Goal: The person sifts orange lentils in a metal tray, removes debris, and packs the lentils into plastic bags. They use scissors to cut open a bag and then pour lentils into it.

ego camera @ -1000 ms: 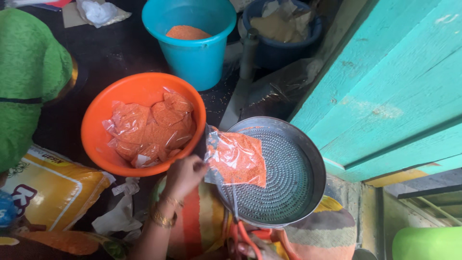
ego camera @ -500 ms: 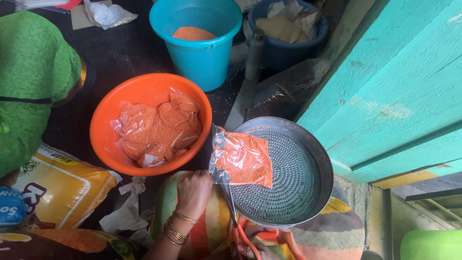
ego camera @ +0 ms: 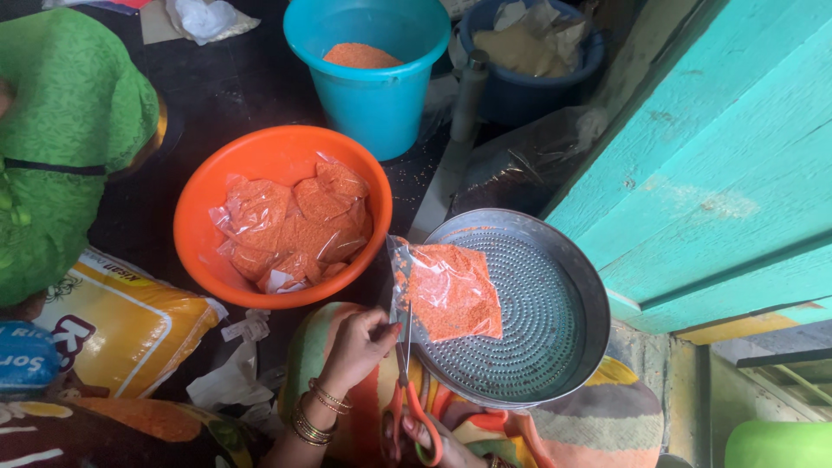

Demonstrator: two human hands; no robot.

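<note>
A clear plastic packet of orange-red lentils lies over the left part of a round metal sieve on my lap. My left hand, with bangles on the wrist, pinches the packet's lower left edge. My right hand is only partly in view at the bottom edge and grips orange-handled scissors. The scissor blades point up along the packet's left edge.
An orange basin with several similar packets sits to the left. Behind it stand a teal bucket of lentils and a dark blue bucket. A person in green is at left, above a yellow sack. A teal door is at right.
My left hand slid from the packet's top left down to its lower left edge. The scissors came into view and now lie against that edge.
</note>
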